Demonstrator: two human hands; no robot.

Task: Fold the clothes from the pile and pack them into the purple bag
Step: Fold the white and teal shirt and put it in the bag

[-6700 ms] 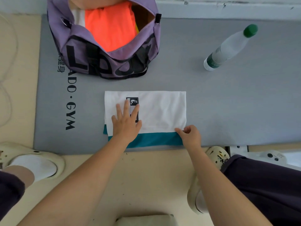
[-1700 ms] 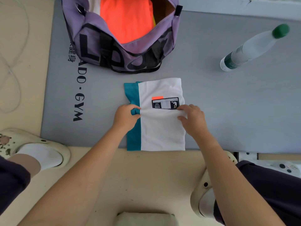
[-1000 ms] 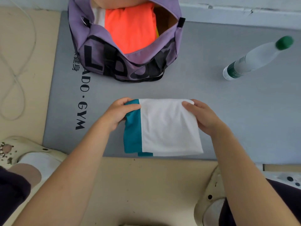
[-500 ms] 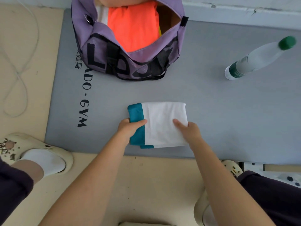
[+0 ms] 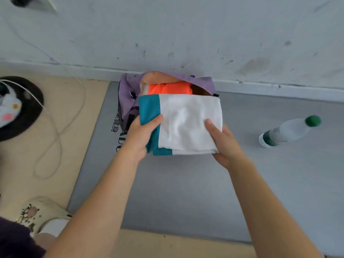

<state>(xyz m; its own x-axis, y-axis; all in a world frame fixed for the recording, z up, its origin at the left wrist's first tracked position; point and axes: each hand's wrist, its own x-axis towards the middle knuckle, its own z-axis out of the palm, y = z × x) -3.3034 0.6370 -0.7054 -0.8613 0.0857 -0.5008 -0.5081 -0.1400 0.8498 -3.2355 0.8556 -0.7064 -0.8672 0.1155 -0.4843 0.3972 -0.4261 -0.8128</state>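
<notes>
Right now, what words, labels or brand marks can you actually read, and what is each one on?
"AD", partly cut off by the left hand: printed on the grey mat.
Two Chinese characters above it on the mat: too blurred to read.
Bottle label: too small to read.
Purple bag lettering: hidden behind the folded shirt.

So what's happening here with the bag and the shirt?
A person is packing folded clothes. Both hands, left hand and right hand, grip a folded white and teal garment just in front of the open purple bag, which already holds an orange garment. A water bottle lies on the grey mat.
</notes>
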